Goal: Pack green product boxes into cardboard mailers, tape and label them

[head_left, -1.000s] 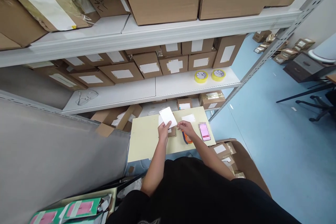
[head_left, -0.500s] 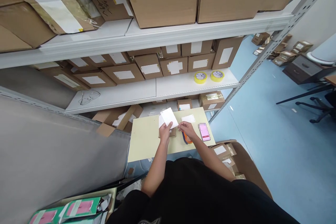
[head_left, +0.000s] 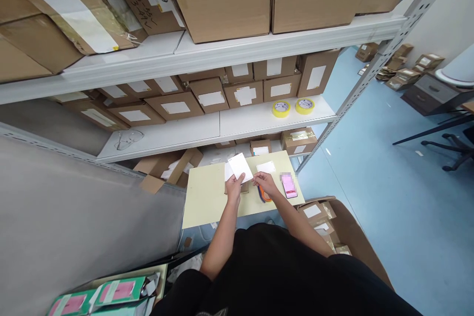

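My left hand (head_left: 233, 188) grips a white paper label (head_left: 240, 166) by its lower edge, thumb on top, over the pale yellow table (head_left: 205, 192). At the label's right corner is my right hand (head_left: 265, 182), its fingertips pinched together. Whether they hold the corner or something thin, I cannot make out. A small cardboard box (head_left: 244, 187) lies beneath the label, mostly covered. Below the right hand sits an orange and dark blue object (head_left: 264, 194), partly hidden by it. Another white label (head_left: 265, 167) lies behind that hand. To the right rests a phone (head_left: 288, 185) with a pink screen.
Boxes with white labels fill the metal shelves (head_left: 255, 132) ahead. Two yellow tape rolls (head_left: 281, 108) and clear glasses (head_left: 128, 139) lie on the middle shelf. An open carton (head_left: 168, 170) stands left behind the table; a large carton (head_left: 361, 237) of parcels is at right.
The view has shifted slightly. Both hands stay nearly in place, with the left one still holding the label and the right one by its corner.
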### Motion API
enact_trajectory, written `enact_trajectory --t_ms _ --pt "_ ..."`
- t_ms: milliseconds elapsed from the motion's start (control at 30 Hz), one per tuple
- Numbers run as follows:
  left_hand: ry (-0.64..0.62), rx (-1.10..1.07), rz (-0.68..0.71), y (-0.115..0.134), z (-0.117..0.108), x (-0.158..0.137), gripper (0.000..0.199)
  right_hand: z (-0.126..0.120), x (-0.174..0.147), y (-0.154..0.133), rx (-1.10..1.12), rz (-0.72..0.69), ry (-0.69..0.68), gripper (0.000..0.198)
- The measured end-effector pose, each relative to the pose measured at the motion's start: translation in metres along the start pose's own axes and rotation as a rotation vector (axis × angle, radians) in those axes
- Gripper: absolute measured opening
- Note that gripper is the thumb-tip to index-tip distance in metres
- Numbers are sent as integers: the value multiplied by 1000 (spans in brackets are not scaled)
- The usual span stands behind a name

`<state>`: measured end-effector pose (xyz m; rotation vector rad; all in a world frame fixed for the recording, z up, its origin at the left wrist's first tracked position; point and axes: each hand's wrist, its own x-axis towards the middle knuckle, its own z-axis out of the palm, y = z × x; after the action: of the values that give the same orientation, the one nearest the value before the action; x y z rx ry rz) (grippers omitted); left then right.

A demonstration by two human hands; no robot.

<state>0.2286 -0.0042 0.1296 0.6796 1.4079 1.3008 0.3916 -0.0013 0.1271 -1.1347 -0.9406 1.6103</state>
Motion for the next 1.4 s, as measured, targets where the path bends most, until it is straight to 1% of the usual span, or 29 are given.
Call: enact_trajectory --t_ms 133,167,233,267,300,333,400,433,467,500,533,633,667,700,733,800,867,967,1067,1133,1167,1233,1300,1333,1400 --pt "-33 56 10 -5 -1 -1 65 -2 -2 4 25 -5 -20 20" --pt "-13 104 17 -5 -2 -1 69 -3 -3 3 30 -7 -32 22" --pt "71 243 75 -4 -3 -2 80 -5 -6 1 40 -17 -52 24" --pt "109 312 121 -3 -4 -3 81 -5 -7 0 44 -24 -59 24" --pt "116 369 165 -1 -3 -5 76 -5 -8 -2 47 -31 -64 25" --pt "75 407 195 2 -2 -6 67 -5 -9 -5 47 -39 -68 26" --pt "-105 430 204 7 0 -9 48 -4 -11 -8 43 -60 -82 28" --pt "-194 426 192 9 1 -10 43 -3 -12 -10 42 -71 -95 30" --pt "-255 419 181 10 2 -11 41 -1 -13 -10 43 -80 -108 31" --pt "-274 407 174 11 2 -12 40 0 -13 -11 46 -86 -119 32" --pt "-255 386 167 11 2 -12 41 1 -14 -11 51 -89 -128 32" --pt "-120 324 133 10 1 -11 52 3 -15 -9 62 -79 -127 33" --pt "-96 315 125 10 1 -11 57 2 -15 -8 65 -76 -117 33" --pt "-98 312 122 10 2 -12 62 2 -15 -8 66 -74 -105 33" --pt "-126 313 123 11 3 -13 65 1 -15 -7 66 -74 -93 33" --pt "-219 320 146 12 6 -18 68 -2 -15 -7 60 -81 -73 32" --pt "-277 355 198 14 11 -24 62 -4 -16 -8 54 -84 -67 31" --pt "-282 445 287 16 15 -31 52 -4 -19 -9 63 -74 -40 32" --pt "-321 447 334 15 15 -33 48 1 -21 -10 64 -84 -16 37" --pt "-347 393 312 13 11 -29 47 5 -21 -10 60 -103 -29 38" --pt "-345 348 273 12 8 -25 48 7 -20 -11 63 -110 -36 38" --pt "-299 231 155 11 -3 -12 50 9 -15 -11 88 -100 -31 36" --pt "-190 86 31 14 -20 5 52 10 -9 -13 140 -78 23 34" --pt "-105 7 -13 17 -31 15 53 10 -5 -13 174 -74 69 33" --pt "107 -131 -51 26 -57 34 55 12 4 -15 242 -98 195 33"
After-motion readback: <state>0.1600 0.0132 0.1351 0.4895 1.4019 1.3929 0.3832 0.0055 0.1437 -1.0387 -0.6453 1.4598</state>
